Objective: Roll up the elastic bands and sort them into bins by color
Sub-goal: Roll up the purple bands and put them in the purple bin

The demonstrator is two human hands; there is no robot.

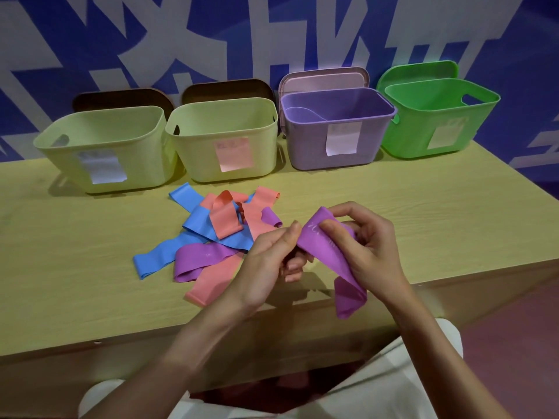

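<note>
Honestly nothing here is properly readable. Each of the four bins has a paper label stuck on its front, the left pale yellow bin (102,146), the second pale yellow bin (223,140), the purple bin (335,128) and the green bin (438,116), but whatever's written on them is too blurred to make out. The held purple band (320,246) has some faint pale print, also illegible, and the blue wall (272,34) behind shows big white character-like shapes I can't read either.

My pale wood desk (423,213) stands against a blue wall (302,31) painted with large white characters, above a reddish floor (514,343); the room is dim, with soft light overhead.
</note>
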